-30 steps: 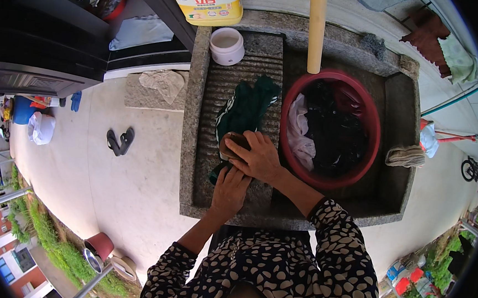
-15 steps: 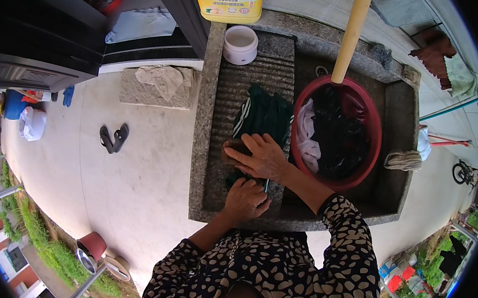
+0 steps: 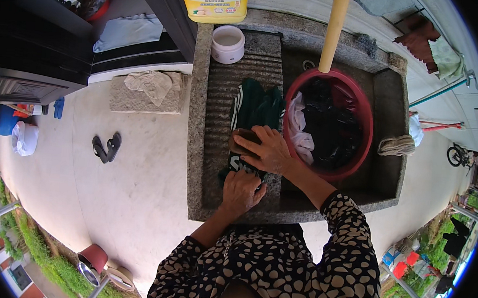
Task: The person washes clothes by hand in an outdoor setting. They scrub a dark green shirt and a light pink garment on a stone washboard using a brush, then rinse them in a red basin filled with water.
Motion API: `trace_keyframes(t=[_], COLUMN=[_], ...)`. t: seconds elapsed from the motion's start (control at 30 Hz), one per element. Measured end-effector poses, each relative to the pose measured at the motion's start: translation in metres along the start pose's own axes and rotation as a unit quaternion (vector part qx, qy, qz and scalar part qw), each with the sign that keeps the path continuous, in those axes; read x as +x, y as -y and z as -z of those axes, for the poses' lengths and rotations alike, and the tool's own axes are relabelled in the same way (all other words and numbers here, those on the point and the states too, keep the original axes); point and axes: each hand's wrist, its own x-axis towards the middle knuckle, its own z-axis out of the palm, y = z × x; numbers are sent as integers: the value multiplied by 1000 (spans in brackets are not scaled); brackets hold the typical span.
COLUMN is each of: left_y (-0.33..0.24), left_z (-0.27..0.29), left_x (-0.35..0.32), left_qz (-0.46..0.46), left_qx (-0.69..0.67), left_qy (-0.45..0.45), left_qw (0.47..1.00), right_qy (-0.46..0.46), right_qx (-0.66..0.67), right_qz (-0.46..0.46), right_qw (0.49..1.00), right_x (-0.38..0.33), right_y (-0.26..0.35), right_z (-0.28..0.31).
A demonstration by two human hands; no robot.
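Note:
A dark green garment with white stripes lies on the ribbed stone washboard. My right hand grips a brown brush, pressed down on the garment, its bristles hidden underneath. Just below the brush, a bit of white marking shows on the cloth. Nearer to me, my left hand is closed on the near end of the garment and pins it against the board. Right of the washboard, a red basin stands in the sink trough, with black and pale pink cloth in it.
A white tub stands on the far end of the washboard, by a yellow container. A wooden pole slants down to the basin's far rim. A folded rag hangs over the right wall of the stone sink.
The brush in my right hand has moved a little right and away from me along the garment, baring white marking on the cloth. My left hand keeps its hold. The whole view has shifted slightly.

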Motion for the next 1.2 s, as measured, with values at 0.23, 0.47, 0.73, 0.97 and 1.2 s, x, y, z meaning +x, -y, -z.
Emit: trace_keyframes(t=[0.23,0.47,0.73,0.97,1.2], left_y=[-9,17,4,12,9], left_z=[-5,14,-32,-24,-25], left_x=[-3,75,23,30,35], left_qz=[51,75,26,44,59], left_qx=[0,95,124,96,70], left_qy=[69,18,169,153,161], left_qw=[996,992,977,983,983], right_qy=[-104,-148,-71,-1,-95], right_qx=[-111,182,-58,81,-99], right_qz=[-263,-253,-192,-34,-157], right_qw=[953,939,977,996,978], right_x=[60,41,41,44,75], right_y=[-134,-88,-119,-73,-142], right_z=[-13,6,3,-4,-24])
